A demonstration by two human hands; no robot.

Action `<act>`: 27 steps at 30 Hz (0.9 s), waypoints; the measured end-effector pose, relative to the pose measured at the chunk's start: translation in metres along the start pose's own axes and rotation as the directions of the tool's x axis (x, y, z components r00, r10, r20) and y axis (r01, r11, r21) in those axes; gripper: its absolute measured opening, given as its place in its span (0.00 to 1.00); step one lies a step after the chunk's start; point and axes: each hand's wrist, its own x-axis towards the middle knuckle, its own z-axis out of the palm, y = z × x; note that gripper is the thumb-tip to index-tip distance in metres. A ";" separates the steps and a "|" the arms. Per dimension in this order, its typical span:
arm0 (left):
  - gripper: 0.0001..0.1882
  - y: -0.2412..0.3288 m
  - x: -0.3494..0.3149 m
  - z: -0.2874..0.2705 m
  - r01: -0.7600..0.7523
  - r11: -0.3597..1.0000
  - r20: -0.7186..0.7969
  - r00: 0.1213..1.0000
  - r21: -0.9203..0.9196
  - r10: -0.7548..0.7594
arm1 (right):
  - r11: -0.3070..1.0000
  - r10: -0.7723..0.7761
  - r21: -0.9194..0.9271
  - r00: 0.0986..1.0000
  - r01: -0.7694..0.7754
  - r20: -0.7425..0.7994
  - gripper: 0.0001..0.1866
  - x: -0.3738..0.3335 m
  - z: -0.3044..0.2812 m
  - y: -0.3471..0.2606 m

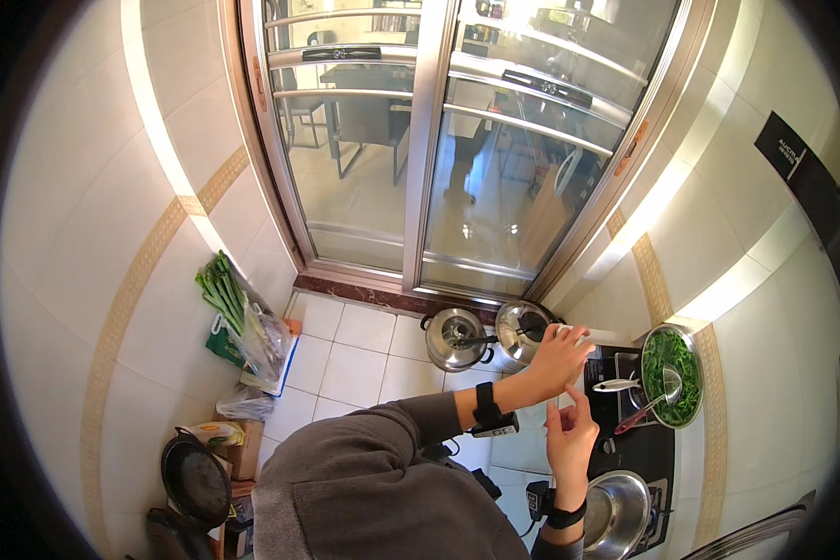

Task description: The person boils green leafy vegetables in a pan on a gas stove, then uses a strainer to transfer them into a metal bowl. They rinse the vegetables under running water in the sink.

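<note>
My left hand (pixel 562 359) is raised over the counter's edge, fingers loosely bent and apart, with nothing visible in it. Close below it is my right hand (pixel 571 439), its index finger stretched up toward the left hand and its thumb apart; I cannot tell whether they touch. Nothing shows in the right hand. To the right, a pan of leafy greens (pixel 665 359) sits on the stove (pixel 631 437). A ladle with a red handle (pixel 632 423) rests in the greens, and a pale handle (pixel 616 385) points left from the pan's rim.
An empty steel basin (pixel 616 509) stands on the near burner. Two lidded steel pots (pixel 455 338) are by the glass sliding door (pixel 345 168). At left are bagged green stalks (pixel 222 297) and a black frying pan (pixel 196 478). A range hood (pixel 817 201) juts in at right.
</note>
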 end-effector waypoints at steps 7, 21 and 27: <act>0.12 -0.004 -0.002 0.000 0.080 0.997 0.073 0.994 -0.001 -0.080 | 0.999 -0.048 -0.012 0.999 0.048 -0.010 0.21 0.001 0.009 -0.008; 0.12 -0.001 -0.004 0.008 0.058 0.998 0.157 0.986 -0.016 -0.055 | 0.999 -0.016 -0.029 0.999 0.015 -0.036 0.31 -0.006 0.005 0.005; 0.14 0.005 0.006 0.016 -0.048 0.999 0.129 0.990 -0.019 0.050 | 0.995 0.089 -0.041 0.992 -0.093 -0.091 0.23 -0.007 0.000 -0.002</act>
